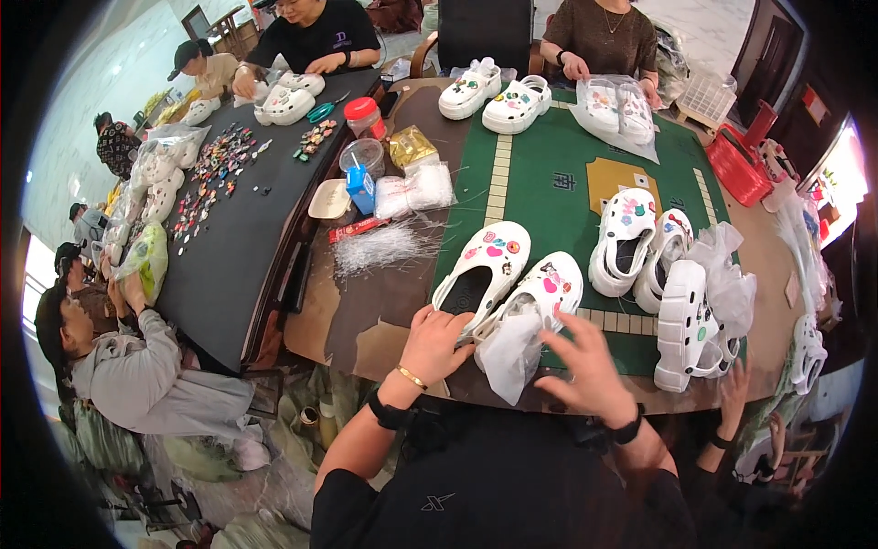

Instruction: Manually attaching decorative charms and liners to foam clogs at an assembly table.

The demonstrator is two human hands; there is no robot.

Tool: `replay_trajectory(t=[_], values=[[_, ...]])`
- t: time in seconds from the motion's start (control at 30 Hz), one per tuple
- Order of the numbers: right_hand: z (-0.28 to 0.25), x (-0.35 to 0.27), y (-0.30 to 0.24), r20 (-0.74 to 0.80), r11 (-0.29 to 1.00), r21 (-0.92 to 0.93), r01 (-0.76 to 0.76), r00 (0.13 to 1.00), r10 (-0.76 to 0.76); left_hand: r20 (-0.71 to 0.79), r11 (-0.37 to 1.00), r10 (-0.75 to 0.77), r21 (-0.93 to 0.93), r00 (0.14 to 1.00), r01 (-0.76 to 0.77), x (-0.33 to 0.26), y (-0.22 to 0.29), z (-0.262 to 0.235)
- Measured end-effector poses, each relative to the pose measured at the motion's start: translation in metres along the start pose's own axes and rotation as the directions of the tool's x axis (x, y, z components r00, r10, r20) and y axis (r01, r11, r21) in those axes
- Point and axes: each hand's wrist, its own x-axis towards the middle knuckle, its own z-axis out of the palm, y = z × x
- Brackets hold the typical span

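A pair of white clogs lies before me at the table's near edge, toes pointing away. Colourful charms cover the toes of the left clog and the right clog. My left hand is closed around the heel end of the left clog. Crumpled white wrapping fills the opening of the right clog and hangs out over its heel. Beside that wrapping is my right hand, its fingers spread and nothing gripped; whether a fingertip touches the clog I cannot tell.
More decorated white clogs stand to the right, one clog on its side. White fasteners, a blue carton and a red-lidded jar lie left. Across the table, a person handles bagged clogs. Loose charms cover a dark table.
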Motion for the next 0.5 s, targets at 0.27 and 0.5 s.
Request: replay_trajectory(t=[0.27,0.5], values=[[0.052,0.028,0.065,-0.252,0.984,0.167,0.057,0.968,-0.014,-0.100,1.000,0.013,0.022,0.995,-0.010,0.003,0.029,0.014],[0.037,0.037,0.063,-0.261,0.984,0.167,-0.067,0.959,0.110,-0.141,0.991,0.130,-0.014,0.981,-0.133,0.018,0.052,0.007]])
